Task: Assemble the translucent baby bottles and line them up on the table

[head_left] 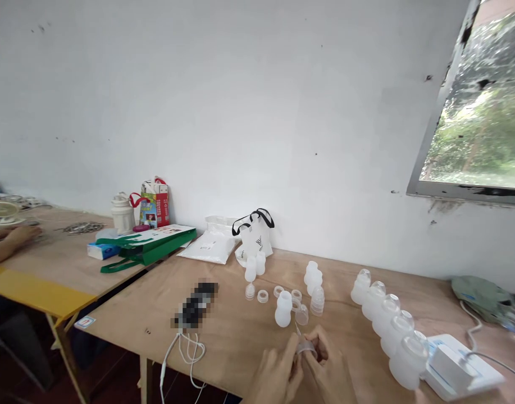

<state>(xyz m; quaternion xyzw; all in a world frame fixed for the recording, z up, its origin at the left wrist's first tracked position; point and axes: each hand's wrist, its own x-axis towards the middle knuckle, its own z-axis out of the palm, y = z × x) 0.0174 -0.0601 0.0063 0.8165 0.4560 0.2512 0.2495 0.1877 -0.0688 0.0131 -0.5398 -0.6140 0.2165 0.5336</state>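
Close together at the table's front edge, my left hand (pixel 280 367) and my right hand (pixel 327 362) are both closed on one small translucent bottle collar ring (pixel 306 347). A thin pale tip (pixel 298 330) pokes up beside it; I cannot tell whether it belongs to the ring. Fingers hide much of the held piece. Just beyond my hands stand a frosted baby bottle (pixel 283 310) and a clear dome cap (pixel 301 315). Several loose collar rings (pixel 263 296) lie behind them, near a bottle nipple (pixel 250 291) in a ring. Stacked dome caps (pixel 317 302) stand farther right.
Capped bottles (pixel 391 311) form a row on the right, by a white device (pixel 459 370). Uncapped bottles (pixel 250 269) stand at the back, near white bags (pixel 213 241). A blurred dark object (pixel 197 304) with white cables lies left. Another person's hand (pixel 23 234) rests at the neighbouring table.
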